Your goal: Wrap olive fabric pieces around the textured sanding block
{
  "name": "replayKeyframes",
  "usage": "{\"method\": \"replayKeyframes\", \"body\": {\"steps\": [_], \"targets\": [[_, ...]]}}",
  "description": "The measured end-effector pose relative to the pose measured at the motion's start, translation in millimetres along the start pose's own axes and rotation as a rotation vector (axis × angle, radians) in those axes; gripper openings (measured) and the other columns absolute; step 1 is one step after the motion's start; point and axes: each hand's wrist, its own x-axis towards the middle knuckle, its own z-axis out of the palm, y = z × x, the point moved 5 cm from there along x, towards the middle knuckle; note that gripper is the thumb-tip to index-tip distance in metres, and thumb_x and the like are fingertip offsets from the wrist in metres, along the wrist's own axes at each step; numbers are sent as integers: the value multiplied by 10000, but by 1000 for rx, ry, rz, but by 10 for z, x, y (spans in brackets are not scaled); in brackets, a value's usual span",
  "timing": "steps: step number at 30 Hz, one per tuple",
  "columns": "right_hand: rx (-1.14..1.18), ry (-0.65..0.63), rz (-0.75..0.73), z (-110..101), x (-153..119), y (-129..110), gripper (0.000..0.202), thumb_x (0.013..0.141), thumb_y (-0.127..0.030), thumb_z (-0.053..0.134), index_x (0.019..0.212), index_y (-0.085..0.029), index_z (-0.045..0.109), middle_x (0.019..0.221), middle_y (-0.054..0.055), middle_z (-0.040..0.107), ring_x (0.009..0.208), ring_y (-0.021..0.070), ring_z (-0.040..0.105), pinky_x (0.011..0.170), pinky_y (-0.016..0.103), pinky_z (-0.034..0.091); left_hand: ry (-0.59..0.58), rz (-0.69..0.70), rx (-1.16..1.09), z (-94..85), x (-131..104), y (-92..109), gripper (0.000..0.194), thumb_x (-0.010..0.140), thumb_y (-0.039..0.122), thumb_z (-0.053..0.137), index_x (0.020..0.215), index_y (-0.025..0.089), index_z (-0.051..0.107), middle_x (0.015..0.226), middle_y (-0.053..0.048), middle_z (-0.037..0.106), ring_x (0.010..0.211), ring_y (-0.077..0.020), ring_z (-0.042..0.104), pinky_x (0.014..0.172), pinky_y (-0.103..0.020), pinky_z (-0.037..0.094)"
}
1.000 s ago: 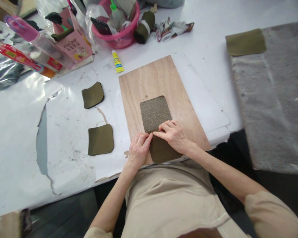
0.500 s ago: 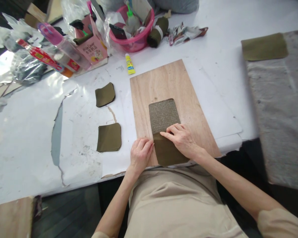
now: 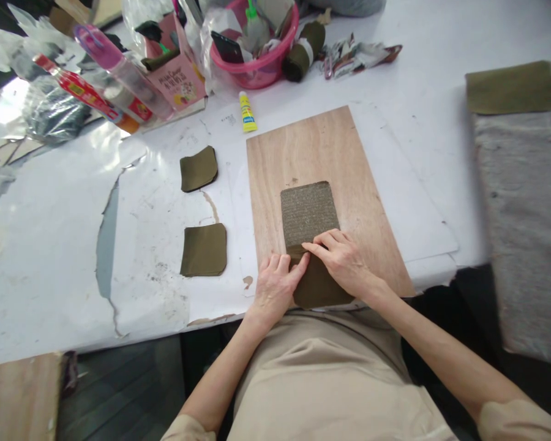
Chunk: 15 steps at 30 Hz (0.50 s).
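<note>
Olive fabric (image 3: 320, 286) lies near the close edge of the plywood board (image 3: 298, 144), its smooth face meeting a ribbed, speckled panel (image 3: 308, 214). The left hand (image 3: 278, 285), loosely curled, and the right hand (image 3: 344, 262), index finger extended and the others bent, meet at that join; I can't tell whether either pinches cloth. Good work here probably means steadying one side, keeping the edge straight and pressing evenly.

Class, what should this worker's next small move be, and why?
Probably the right hand should press along the edge where the smooth piece meets the textured piece: its forefinger is at that edge, and the left hand has a forefinger close by on the smooth piece, so it could steady it.
</note>
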Motion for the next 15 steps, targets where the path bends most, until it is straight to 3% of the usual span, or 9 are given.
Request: {"method": "replayKeyframes", "body": {"steps": [6, 15], "targets": [[4, -2, 3, -25, 6, -3, 238, 952, -163, 509, 1127, -176, 670, 979, 77, 644, 945, 213, 522, 822, 350, 391, 2, -42, 18, 2, 42, 20, 384, 946, 167, 475, 1321, 232, 529, 860, -66, 525, 813, -219, 507, 700, -352, 427], [-18, -49, 8, 11, -1, 2, 242, 959, -164, 499, 1151, -185, 646, 1010, 67, 636, 960, 210, 503, 848, 344, 383, 111, -228, -80, 21, -182, -154, 321, 920, 173, 541, 1232, 217, 601, 891, -73, 584, 828, -205, 524, 732, -337, 441]]}}
